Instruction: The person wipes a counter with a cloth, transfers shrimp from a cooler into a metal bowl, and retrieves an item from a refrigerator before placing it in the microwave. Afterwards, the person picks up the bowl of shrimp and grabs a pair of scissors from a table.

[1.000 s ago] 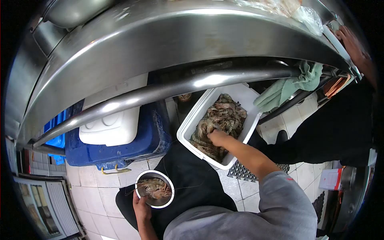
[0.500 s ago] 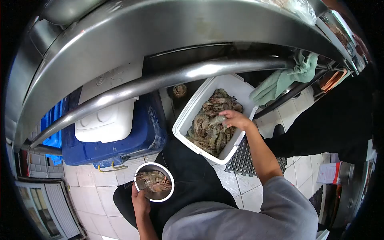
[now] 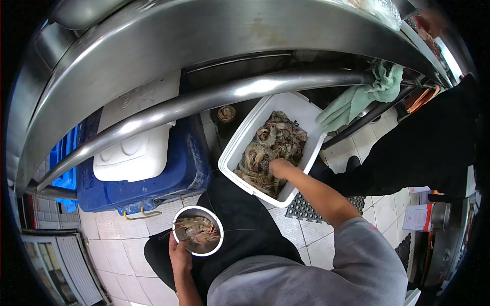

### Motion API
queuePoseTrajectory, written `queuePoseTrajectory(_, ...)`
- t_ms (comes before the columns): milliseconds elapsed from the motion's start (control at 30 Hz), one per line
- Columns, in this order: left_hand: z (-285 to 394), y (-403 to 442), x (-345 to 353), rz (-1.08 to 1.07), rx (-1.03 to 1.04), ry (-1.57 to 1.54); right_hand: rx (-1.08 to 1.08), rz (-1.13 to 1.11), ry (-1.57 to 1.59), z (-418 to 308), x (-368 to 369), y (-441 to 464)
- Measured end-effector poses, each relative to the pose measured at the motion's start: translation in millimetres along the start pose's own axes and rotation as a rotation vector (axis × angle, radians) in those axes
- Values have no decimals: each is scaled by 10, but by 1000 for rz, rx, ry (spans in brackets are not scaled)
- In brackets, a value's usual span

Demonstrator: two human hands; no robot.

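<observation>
On the left, my left hand [image 3: 179,256] grips the rim of a round metal bowl [image 3: 205,249] above my thigh. Inside the bowl lie several raw shrimp [image 3: 198,228], their long feelers hanging over the edge. A white plastic bin [image 3: 236,179] stands on the floor in front of me, holding a large heap of greyish-brown shrimp [image 3: 278,135]. My right hand [image 3: 279,168] reaches down into the near right part of that heap, touching the shrimp. Its fingers point downward and are hidden, so whether they hold one does not show.
A steel table [image 3: 219,35] and its tubular rail [image 3: 245,88] arch over the bin. To the left sits a blue cooler [image 3: 189,168] with a white lid [image 3: 135,158] on it. A green cloth [image 3: 352,104] hangs from the rail. Another person's dark-clothed leg [image 3: 398,153] stands at right.
My right hand has moved toward me and down into the heap; half a second ago it was higher up with a shrimp at its fingers. The left hand still grips the bowl.
</observation>
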State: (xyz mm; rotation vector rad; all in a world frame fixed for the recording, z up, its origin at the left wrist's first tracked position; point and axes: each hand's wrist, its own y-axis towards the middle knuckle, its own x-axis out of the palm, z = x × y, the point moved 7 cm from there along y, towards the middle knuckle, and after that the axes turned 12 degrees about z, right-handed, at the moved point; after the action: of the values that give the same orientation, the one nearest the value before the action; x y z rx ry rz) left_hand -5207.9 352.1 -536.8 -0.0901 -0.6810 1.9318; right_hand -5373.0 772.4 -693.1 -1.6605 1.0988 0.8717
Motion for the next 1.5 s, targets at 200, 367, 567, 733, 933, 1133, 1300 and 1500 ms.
queuePoseTrajectory(200,-31,30,-6,-1,7,-9,157,-36,-201,-241,-223,-41)
queuePoseTrajectory(367,-90,47,31,-30,10,-1,430,102,-80,-217,-89,31)
queuePoseTrajectory(567,-124,21,124,-42,-40,-15,458,118,167,-99,-15,73)
queuePoseTrajectory(733,-106,30,190,-46,-43,6,419,111,684,-31,-468,-29)
queuePoseTrajectory(933,-126,111,406,-107,-57,11,327,314,1327,-231,-1386,-391)
queuePoseTrajectory(1133,-231,253,690,-185,-73,47,11,-170,1399,-1451,-1718,-798)
queuePoseTrajectory(1300,-207,243,756,-262,-80,85,59,150,969,-775,-1544,-320)
queuePoseTrajectory(1500,-276,201,513,-151,-110,35,-55,-238,92,-190,-199,67)
